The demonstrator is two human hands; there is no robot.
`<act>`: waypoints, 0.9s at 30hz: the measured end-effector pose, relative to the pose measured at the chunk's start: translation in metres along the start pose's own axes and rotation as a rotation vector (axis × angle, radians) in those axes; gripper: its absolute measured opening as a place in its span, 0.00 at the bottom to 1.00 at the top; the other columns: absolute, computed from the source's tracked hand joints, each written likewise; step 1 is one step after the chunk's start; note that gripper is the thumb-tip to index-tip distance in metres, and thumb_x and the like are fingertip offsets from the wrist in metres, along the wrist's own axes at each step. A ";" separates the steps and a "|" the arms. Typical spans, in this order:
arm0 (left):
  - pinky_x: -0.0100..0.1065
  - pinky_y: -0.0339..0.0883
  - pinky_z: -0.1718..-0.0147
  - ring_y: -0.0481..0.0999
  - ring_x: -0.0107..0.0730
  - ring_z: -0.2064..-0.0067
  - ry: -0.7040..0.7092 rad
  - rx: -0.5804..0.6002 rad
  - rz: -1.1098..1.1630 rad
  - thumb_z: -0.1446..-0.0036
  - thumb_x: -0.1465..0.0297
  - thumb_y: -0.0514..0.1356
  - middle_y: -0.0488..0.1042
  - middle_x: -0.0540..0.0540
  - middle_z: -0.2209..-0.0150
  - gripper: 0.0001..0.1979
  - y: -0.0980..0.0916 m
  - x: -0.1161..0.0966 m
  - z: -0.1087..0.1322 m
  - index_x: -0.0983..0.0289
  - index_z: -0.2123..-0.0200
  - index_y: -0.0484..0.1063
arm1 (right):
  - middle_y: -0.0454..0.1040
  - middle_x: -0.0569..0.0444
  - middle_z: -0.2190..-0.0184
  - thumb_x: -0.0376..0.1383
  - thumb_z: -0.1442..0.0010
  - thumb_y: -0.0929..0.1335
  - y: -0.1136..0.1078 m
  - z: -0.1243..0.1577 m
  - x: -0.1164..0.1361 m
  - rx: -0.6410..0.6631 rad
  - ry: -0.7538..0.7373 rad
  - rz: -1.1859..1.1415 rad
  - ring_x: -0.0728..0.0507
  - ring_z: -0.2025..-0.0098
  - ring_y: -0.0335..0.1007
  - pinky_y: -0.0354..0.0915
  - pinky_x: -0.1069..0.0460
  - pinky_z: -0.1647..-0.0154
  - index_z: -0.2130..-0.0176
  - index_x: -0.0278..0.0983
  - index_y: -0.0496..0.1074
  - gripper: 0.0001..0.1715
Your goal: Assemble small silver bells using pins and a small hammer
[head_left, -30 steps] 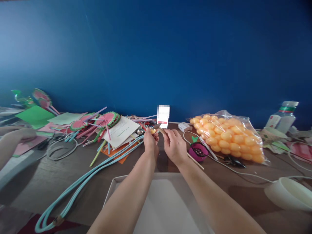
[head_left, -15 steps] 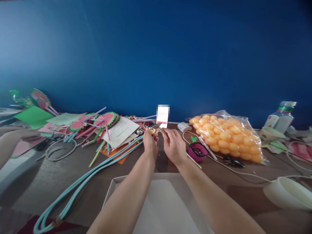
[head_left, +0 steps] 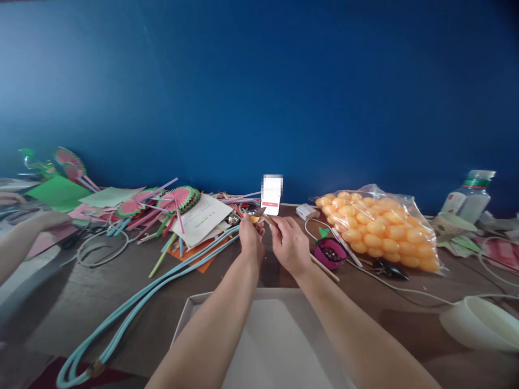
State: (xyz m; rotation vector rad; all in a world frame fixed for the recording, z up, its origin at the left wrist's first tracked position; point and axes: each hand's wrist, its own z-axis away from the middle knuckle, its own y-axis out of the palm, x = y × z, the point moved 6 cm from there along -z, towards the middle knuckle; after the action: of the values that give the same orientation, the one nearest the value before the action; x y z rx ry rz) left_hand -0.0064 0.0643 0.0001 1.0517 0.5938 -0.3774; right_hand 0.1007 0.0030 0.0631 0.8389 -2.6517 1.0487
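Note:
My left hand [head_left: 252, 233] is closed around a small yellow-orange piece [head_left: 254, 219], mostly hidden by the fingers. In my right hand [head_left: 290, 243] is a paintbrush [head_left: 325, 268] with a long wooden handle that sticks out behind the palm. The brush's dark tip points left, close above the yellow-orange piece; whether they touch I cannot tell. Behind both hands stands a lit phone [head_left: 271, 197], partly blurred. Just right of my right hand sits a purple cup [head_left: 330, 254] with dark contents.
A clear bag of orange balls [head_left: 377, 229] lies at the right, with a white cup [head_left: 480, 324] nearer. Watermelon paper fans [head_left: 178, 200] and papers clutter the left. Light-blue tubing [head_left: 133, 302] curves forward. A white tray [head_left: 275, 340] is under my forearms. Another person's arm [head_left: 20, 237] reaches in at left.
The brush has shifted slightly, its tip now tilted over the yellow-orange piece. At the left, the other person's hands have moved apart.

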 end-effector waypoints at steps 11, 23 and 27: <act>0.22 0.59 0.78 0.68 0.19 0.79 -0.018 -0.017 -0.009 0.37 0.64 0.55 0.69 0.49 0.77 0.11 -0.002 0.001 -0.001 0.65 0.68 0.68 | 0.74 0.46 0.59 0.34 0.35 0.61 -0.001 -0.001 0.001 0.005 0.005 0.019 0.42 0.56 0.70 0.67 0.50 0.58 0.49 0.36 0.70 0.16; 0.22 0.59 0.78 0.67 0.19 0.80 -0.046 -0.032 -0.012 0.36 0.64 0.52 0.68 0.49 0.77 0.13 -0.002 0.001 0.001 0.66 0.68 0.68 | 0.75 0.47 0.60 0.35 0.34 0.61 -0.003 -0.001 0.001 -0.008 0.010 0.011 0.42 0.56 0.71 0.66 0.51 0.58 0.50 0.37 0.71 0.16; 0.22 0.59 0.78 0.67 0.19 0.80 -0.057 -0.032 -0.002 0.36 0.64 0.52 0.68 0.49 0.78 0.13 -0.001 0.000 0.002 0.66 0.69 0.68 | 0.75 0.47 0.59 0.35 0.34 0.61 -0.001 -0.001 0.000 0.009 0.010 -0.003 0.42 0.56 0.71 0.67 0.51 0.58 0.50 0.37 0.71 0.16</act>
State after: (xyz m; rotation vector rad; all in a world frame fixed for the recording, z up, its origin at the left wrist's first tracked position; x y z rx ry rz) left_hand -0.0064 0.0622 -0.0002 1.0071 0.5488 -0.3973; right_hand 0.1017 0.0027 0.0643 0.8373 -2.6383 1.0620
